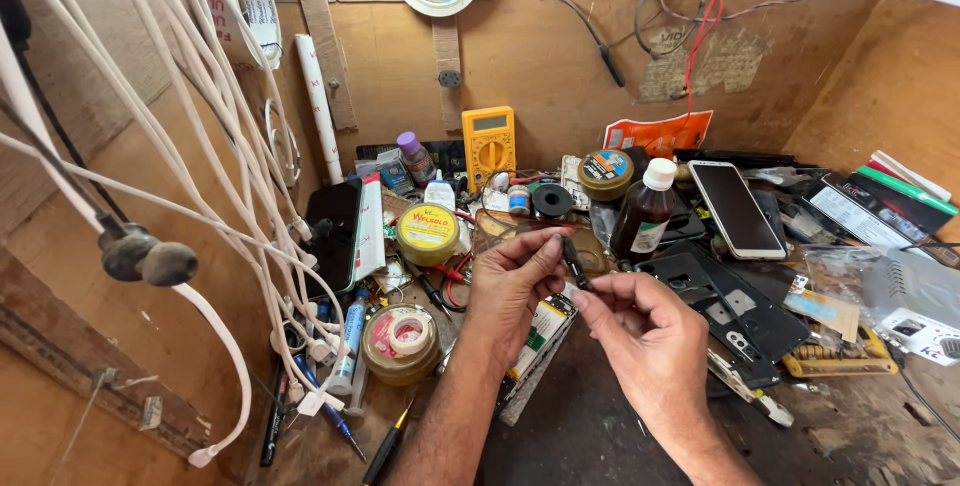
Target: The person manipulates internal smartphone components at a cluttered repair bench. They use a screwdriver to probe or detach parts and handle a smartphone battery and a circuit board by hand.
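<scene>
My left hand (pixel 510 281) and my right hand (pixel 645 331) meet over a cluttered wooden workbench. Both pinch a small black part (pixel 574 264) between thumb and fingertips, the left at its upper end, the right at its lower end. Under my hands lies an opened phone with a green circuit board (pixel 540 341). A black phone frame (pixel 735 311) lies just right of my right hand. What kind of part I hold is too small to tell.
White cables (pixel 215 171) hang at the left. A yellow multimeter (pixel 488 146), a brown bottle with a white cap (pixel 645 211), round tins (pixel 427 231), a tape roll (pixel 400 341), a white phone (pixel 737 208) and a screwdriver (pixel 385 451) crowd the bench. Wooden walls enclose it.
</scene>
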